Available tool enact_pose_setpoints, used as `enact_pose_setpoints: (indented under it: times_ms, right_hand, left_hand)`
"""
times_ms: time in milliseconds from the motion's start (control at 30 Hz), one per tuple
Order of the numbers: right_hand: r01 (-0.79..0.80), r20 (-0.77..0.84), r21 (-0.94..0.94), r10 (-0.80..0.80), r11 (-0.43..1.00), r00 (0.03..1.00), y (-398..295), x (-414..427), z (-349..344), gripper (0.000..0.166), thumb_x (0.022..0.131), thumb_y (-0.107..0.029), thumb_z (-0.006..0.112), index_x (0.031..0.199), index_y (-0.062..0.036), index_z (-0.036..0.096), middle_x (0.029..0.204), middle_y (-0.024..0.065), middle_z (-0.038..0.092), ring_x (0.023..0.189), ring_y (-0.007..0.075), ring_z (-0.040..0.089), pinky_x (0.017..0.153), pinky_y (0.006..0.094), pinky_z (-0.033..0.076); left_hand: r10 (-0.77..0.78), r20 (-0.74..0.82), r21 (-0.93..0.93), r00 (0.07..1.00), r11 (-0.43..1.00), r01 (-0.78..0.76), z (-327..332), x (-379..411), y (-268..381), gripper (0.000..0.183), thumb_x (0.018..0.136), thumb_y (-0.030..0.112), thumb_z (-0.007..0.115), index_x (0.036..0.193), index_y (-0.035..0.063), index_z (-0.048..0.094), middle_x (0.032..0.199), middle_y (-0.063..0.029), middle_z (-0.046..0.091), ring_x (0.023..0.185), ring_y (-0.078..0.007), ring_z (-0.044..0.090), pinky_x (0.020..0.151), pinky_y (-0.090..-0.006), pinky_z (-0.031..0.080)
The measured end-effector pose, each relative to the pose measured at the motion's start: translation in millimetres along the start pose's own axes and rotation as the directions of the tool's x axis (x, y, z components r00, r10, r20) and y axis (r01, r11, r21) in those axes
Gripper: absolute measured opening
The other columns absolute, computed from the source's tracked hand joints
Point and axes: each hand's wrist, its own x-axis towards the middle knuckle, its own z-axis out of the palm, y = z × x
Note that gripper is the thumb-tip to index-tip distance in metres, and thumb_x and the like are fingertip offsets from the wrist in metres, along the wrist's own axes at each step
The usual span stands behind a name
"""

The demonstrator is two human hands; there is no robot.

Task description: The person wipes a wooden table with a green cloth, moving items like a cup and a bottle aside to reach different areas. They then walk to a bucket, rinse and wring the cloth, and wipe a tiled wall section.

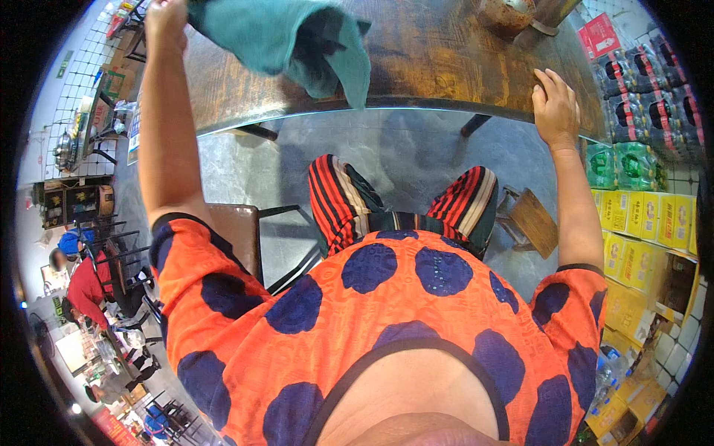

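Note:
A teal cloth (279,42) hangs in loose folds over the dark brown wooden table (435,61), one corner dropping past the near edge. My left hand (166,25) is at the upper left with its fingers closed on the cloth's left end; the frame's top edge cuts off part of it. On the table's right near corner rests my right hand (556,108), its fingers a little apart and nothing in it. A rusty-brown rounded pot (507,15) stands on the table at the upper right.
A brown padded chair (234,234) is beside my left arm, a small wooden stool (532,220) near my right. Shrink-wrapped bottles (625,111) and yellow cartons (647,214) are stacked along the right. Several people, one in a red top (89,290), are far off at the left.

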Motion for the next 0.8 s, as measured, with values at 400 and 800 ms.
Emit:
enact_pose_setpoints:
  times_ms: [400, 800]
  right_hand:
    - [-0.029, 0.044, 0.002, 0.029, 1.000, 0.999, -2, -4, -8, 0.033, 0.088, -0.026, 0.051, 0.119, -0.0189, 0.059, 0.126, 0.0027, 0.054, 0.115, 0.0247, 0.049, 0.098, 0.0398, 0.039]
    - [0.004, 0.071, 0.024, -0.006, 1.000, 0.997, 1, -3, -9, 0.033, 0.090, -0.025, 0.049, 0.121, -0.0186, 0.057, 0.129, 0.0036, 0.052, 0.117, 0.0264, 0.048, 0.098, 0.0398, 0.038]
  left_hand:
    - [0.512, 0.423, 0.018, 0.747, 0.820, -0.572, 104, -221, 147, 0.068, 0.080, 0.053, 0.059, 0.135, 0.0161, 0.044, 0.139, -0.0207, 0.037, 0.130, -0.0410, 0.031, 0.106, -0.0503, 0.026]
    - [0.452, 0.334, 0.188, 0.827, 0.828, -0.528, 99, -164, 40, 0.043, 0.088, 0.033, 0.056, 0.125, 0.0117, 0.054, 0.132, -0.0167, 0.047, 0.125, -0.0328, 0.040, 0.104, -0.0414, 0.032]
